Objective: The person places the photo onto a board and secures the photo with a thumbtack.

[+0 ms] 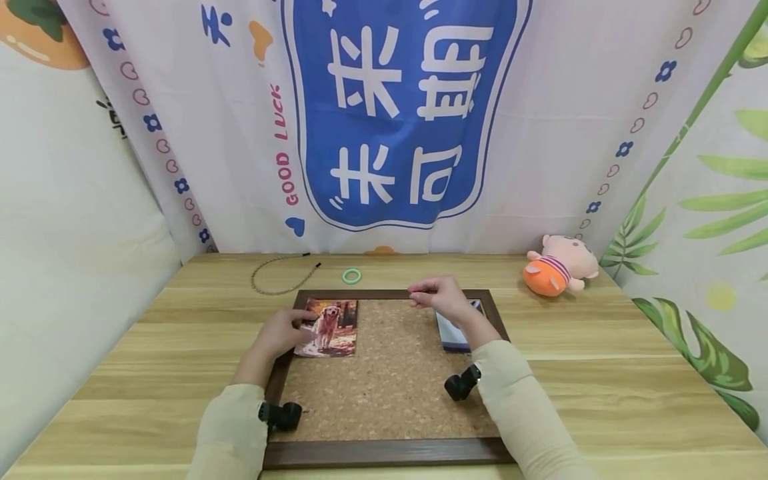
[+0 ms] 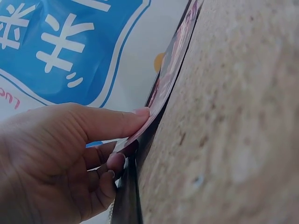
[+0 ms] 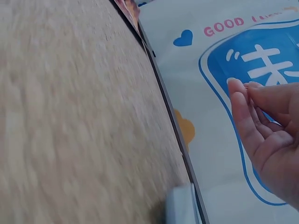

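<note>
A photo print of a golden dog among autumn leaves (image 1: 342, 333) lies at the upper left of a brown-framed cork board (image 1: 390, 373). My left hand (image 1: 285, 333) pinches its left edge, with the thumb on the picture side and fingers curled beneath; in the left wrist view that edge of the photo (image 2: 156, 100) bends up off the board. My right hand (image 1: 444, 299) hovers over the board's far right part, thumb and fingertips together. A tiny pin-like thing (image 3: 246, 87) shows at those fingertips; I cannot tell its exact kind. Under this hand lies a second, bluish picture (image 1: 453, 335), partly hidden.
Behind the board on the wooden table (image 1: 600, 380) lie a thin cord with dark ends (image 1: 255, 277) and a pale green ring (image 1: 351, 276). A pink plush toy in orange (image 1: 558, 267) lies at the back right. A printed curtain (image 1: 240, 133) hangs behind the table.
</note>
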`<state>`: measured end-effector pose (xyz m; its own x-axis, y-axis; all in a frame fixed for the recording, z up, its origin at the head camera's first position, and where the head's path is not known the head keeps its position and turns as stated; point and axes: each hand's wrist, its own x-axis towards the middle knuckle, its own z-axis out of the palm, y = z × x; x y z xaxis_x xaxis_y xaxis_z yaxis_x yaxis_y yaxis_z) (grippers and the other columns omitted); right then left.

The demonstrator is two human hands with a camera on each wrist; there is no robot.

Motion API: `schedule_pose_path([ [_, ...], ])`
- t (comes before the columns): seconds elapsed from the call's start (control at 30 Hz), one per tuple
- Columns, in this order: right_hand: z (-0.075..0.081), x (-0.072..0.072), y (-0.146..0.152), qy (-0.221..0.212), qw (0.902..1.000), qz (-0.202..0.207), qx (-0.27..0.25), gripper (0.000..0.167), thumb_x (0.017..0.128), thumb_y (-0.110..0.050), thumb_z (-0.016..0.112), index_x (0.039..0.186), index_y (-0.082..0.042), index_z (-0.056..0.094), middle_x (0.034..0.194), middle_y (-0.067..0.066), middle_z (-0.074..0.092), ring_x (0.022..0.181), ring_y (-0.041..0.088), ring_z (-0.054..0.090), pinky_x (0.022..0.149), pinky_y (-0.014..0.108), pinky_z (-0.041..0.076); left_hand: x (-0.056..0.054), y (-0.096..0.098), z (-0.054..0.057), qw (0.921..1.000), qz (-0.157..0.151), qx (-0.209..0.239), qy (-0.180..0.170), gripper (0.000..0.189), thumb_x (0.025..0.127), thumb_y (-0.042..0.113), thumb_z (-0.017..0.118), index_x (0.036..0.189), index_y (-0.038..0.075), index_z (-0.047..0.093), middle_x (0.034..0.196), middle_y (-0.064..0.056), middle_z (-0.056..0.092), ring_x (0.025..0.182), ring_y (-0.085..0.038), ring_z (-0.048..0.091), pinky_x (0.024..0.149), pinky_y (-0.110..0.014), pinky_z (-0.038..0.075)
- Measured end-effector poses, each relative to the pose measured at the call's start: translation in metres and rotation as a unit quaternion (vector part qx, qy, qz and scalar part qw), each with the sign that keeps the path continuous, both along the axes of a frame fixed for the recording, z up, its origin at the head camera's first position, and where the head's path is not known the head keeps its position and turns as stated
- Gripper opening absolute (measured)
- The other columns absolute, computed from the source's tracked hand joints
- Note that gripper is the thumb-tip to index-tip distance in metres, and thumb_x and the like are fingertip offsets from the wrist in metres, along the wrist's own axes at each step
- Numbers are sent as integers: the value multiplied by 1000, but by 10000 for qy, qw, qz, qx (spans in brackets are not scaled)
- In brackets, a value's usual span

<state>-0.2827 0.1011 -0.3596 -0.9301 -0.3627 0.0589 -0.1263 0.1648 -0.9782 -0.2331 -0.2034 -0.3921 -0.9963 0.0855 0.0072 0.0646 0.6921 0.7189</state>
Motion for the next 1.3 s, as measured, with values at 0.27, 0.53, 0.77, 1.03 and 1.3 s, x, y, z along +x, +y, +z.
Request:
schedule_pose_path([
  [0.27, -9, 1, -29, 287, 9994, 109, 135, 19, 79, 1, 59, 93, 15, 59, 83, 27, 59, 72, 32, 59, 66, 39, 48, 2, 2, 2, 9997, -20, -221, -65, 39, 73, 12, 65, 112, 6, 59, 63, -6, 45, 48, -15, 37, 46, -28, 32],
  [0.53, -28, 6, -65, 691, 9920, 565, 892, 12, 77, -8, 65, 83, 2, 66, 71, 4, 61, 60, 10, 52, 54, 26, 44, 0, 5, 1, 9990, -69, -430, -66, 37, 74, 13, 66, 110, 6, 61, 61, -2, 52, 49, -14, 42, 45, -28, 35],
  [0.77, -27, 17, -83, 447, 9926, 914, 659, 11, 78, -3, 62, 83, 6, 64, 71, 10, 58, 57, 13, 46, 52, 29, 41, 0, 7, 1, 9987, -93, -497, 14, 38, 73, 10, 65, 110, 5, 60, 63, -1, 55, 49, -13, 44, 46, -28, 36],
  [1.03, -25, 26, -86, 547, 9942, 717, 586, 13, 78, 0, 60, 85, 11, 62, 68, 7, 56, 57, 9, 45, 52, 25, 39, 1, 13, 4, 9904, -312, -1249, 499, 44, 71, 18, 68, 110, 2, 59, 122, -26, 35, 99, -39, 41, 78, -47, 36],
  [1.3, -48, 7, -89, 476, 9958, 608, 499, 12, 78, -8, 63, 83, 3, 65, 71, 3, 60, 60, 8, 49, 53, 24, 42, -3, 18, -5, 9735, -1152, -1971, 129, 76, 76, 48, 57, 134, 7, 32, 140, -19, 12, 125, -40, 0, 88, -63, 3],
])
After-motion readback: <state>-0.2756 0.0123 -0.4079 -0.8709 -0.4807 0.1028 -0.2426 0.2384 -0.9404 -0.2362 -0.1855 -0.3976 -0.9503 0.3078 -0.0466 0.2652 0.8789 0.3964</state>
